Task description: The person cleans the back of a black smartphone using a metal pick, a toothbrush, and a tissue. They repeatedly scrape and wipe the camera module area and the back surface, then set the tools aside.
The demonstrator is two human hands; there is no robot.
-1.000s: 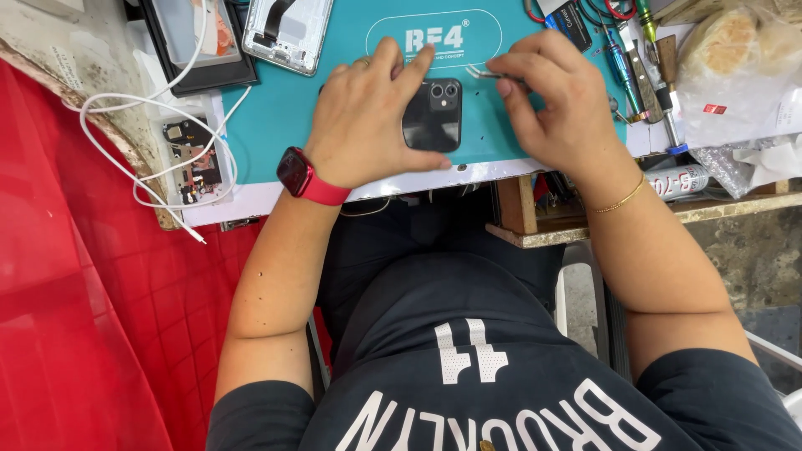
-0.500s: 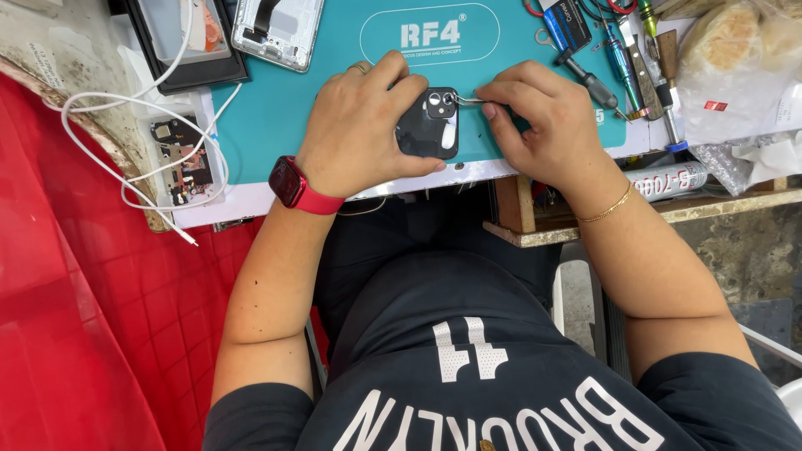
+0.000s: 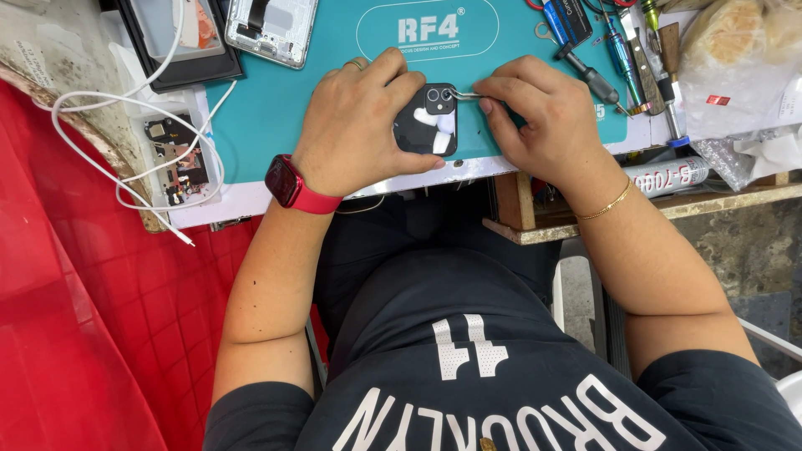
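Sitting at a workbench, a person is pinning a small black phone with a twin-lens camera [image 3: 428,121] face down on a teal rubber work mat [image 3: 276,108], the left hand [image 3: 359,125] clamped around it, apparently steadying it. The right hand [image 3: 543,117] is pinching slim metal tweezers [image 3: 464,94], tip touching the camera corner. Farther off, screwdrivers [image 3: 614,58] and an opened silver phone frame [image 3: 271,25] are lying within reach.
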